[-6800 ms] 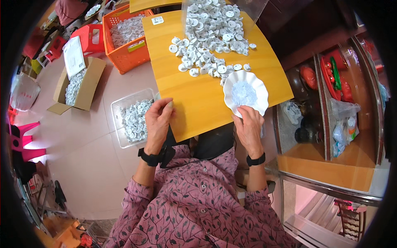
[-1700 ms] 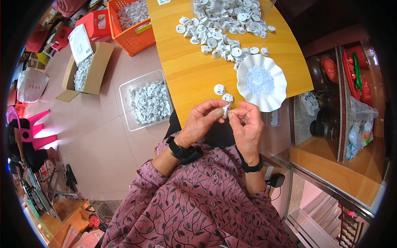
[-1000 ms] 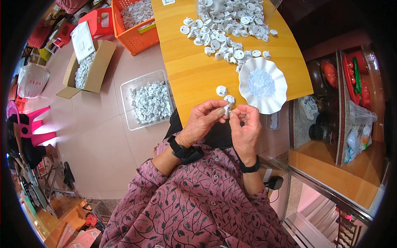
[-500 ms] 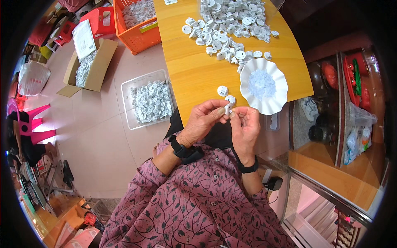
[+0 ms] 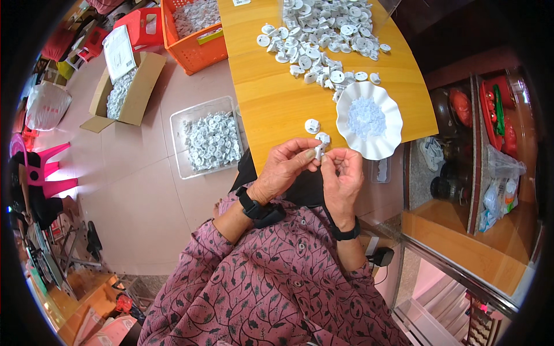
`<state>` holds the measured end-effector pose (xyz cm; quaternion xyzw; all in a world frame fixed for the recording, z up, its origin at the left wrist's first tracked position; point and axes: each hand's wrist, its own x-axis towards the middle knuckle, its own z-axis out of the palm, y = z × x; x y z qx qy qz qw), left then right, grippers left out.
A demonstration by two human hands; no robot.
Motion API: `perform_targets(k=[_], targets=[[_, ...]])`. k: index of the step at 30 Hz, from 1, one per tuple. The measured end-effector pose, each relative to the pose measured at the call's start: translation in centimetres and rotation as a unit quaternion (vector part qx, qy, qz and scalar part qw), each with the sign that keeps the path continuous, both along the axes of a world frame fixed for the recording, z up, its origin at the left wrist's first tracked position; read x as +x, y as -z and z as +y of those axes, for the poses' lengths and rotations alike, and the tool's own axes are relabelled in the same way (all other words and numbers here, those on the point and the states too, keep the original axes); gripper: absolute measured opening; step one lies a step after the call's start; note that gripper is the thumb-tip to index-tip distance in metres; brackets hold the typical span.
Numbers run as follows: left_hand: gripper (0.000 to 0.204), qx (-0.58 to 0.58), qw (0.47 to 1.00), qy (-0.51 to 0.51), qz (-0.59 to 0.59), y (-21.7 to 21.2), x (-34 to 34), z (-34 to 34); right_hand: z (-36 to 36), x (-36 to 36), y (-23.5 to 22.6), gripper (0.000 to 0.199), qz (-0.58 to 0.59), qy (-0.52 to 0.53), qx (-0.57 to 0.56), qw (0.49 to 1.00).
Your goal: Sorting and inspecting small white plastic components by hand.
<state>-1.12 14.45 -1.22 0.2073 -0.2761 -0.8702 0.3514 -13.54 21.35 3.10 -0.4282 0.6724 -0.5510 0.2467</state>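
A: Fingers first: what are those of the left hand doing, in the head view?

B: Pinching a small white piece between thumb and forefinger, close to the near edge of the yellow surface.

A: And the right hand?

B: Its thumb and forefinger are drawn in narrow, right up at the same piece. Whether they grip it, or some tiny bit beside it, I can't tell; the tips hide that spot.

A: What's around them?

B: Two loose pieces lie just beyond the fingers, the closer one almost behind the held one. To the right sits a wavy-rimmed white plate with pale, clear bits in it. A big heap of similar white pieces spreads over the far part of the surface. Off its left side, lower down, a clear tub holds many more.

A: Which step is this?

B: I'd judge it fine two-handed work on one piece: left steadying, right working at it.

A: And the next move calls for what?

B: A firm left pinch, I'd say, and light, exact pressure from the right fingertips. Something this small could slip.
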Motion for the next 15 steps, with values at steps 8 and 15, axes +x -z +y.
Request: perform_targets(k=[8,15], targets=[[0.026,-0.006,1.0,-0.017,-0.024,-0.3,0.4,0.1,-0.4,0.6,0.5,0.017,0.017,0.004,-0.028,0.999],[0.026,-0.022,0.997,-0.073,-0.021,-1.4,2.2,-0.8,0.2,-0.9,0.1,0.013,0.007,0.012,-0.018,1.0]])
